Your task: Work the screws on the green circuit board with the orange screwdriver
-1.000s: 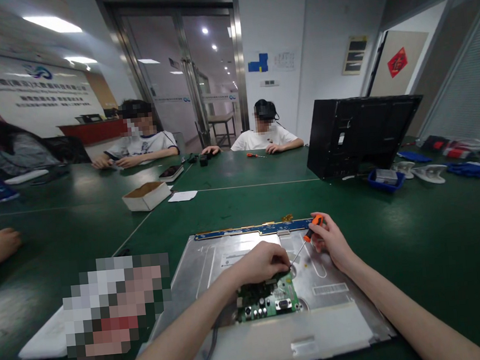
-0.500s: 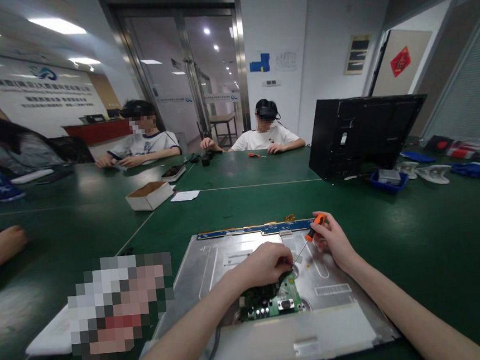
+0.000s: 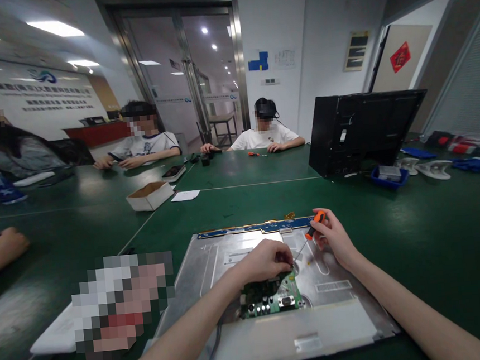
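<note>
Clamped around the orange handle of a small screwdriver point(image 3: 312, 235), my right hand point(image 3: 333, 242) sits over the upper middle of the metal back panel point(image 3: 340, 272). My left hand point(image 3: 266, 260) is curled shut, fingertips pinched at the top edge of the green circuit board point(image 3: 282, 298), just where the screwdriver tip lands.

From the head camera, the panel lies flat on the green table point(image 3: 416, 226) at my 6 o'clock. A blue strip point(image 3: 244, 230) runs along its far edge. A black monitor housing point(image 3: 362, 130) stands at 1 o'clock, with a blue tray point(image 3: 385, 177) beside it. A white box point(image 3: 149, 196) and a paper slip point(image 3: 185, 195) lie toward 11 o'clock. Another person's hand point(image 3: 2, 248) rests on the table at 9 o'clock, and two seated people face me across the table.

The screwdriver's long axis runs from handle at 1 o'clock down to tip at 7 o'clock.

My left hand hides the tip and whatever it meets. A pixelated patch at 8 o'clock covers something on a white slab point(image 3: 52, 339). The panel's near edge is partly cut off by my forearms.
</note>
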### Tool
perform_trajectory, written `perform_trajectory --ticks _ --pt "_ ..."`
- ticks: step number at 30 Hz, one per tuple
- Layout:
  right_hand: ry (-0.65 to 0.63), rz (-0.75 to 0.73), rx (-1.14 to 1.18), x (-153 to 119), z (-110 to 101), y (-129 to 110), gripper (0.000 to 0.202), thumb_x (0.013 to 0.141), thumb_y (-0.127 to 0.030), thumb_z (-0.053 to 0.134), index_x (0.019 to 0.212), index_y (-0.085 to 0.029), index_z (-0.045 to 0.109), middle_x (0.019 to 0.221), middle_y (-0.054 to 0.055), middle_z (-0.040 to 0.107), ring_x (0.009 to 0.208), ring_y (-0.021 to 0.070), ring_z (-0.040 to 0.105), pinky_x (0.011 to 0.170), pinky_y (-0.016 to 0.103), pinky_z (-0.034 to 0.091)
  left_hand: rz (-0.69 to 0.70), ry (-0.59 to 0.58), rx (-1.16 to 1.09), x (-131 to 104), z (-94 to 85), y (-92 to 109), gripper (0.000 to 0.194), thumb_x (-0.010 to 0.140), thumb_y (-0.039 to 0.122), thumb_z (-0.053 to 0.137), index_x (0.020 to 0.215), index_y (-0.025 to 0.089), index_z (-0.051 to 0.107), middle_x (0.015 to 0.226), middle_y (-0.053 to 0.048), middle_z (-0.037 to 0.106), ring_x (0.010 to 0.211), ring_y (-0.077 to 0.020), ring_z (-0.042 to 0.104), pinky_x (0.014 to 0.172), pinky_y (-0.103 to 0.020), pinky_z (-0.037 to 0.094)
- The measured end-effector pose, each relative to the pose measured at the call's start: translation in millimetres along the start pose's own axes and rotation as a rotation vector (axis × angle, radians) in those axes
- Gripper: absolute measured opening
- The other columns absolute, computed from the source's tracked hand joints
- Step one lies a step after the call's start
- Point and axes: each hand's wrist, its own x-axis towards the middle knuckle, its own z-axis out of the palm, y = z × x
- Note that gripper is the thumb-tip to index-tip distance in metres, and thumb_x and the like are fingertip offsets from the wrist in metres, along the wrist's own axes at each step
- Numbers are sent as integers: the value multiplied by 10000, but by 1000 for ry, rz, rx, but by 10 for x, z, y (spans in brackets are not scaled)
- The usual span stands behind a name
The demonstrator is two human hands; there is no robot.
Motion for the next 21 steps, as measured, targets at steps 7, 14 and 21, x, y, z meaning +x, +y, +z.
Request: perform_trajectory --ticks 7,14,21 --pt "32 -197 -101 -111 17 -88 572 814 -511 712 1258 -239 476 647 -69 531 492 140 516 418 229 422 -6 -21 -38 8 -34 31 21 780 139 762 801 140 767 761 -23 716 705 -155 618 651 -213 425" --pt "4 -524 -434 -355 77 -173 587 931 -437 605 1453 -268 394 764 -25 587 536 156 549 493 277 477 3 -38 -91 0 -50 -1 71 789 115 739 840 140 782 792 -27 726 731 -158 633 661 -212 437" --pt "-38 -736 -532 -408 107 -188 624 944 -359 560 1525 -277 346 778 -1 632 566 177 581 537 305 525 23 -41 -118 16 -35 -52 87 775 116 740 833 156 792 777 -16 720 722 -150 616 675 -215 441"
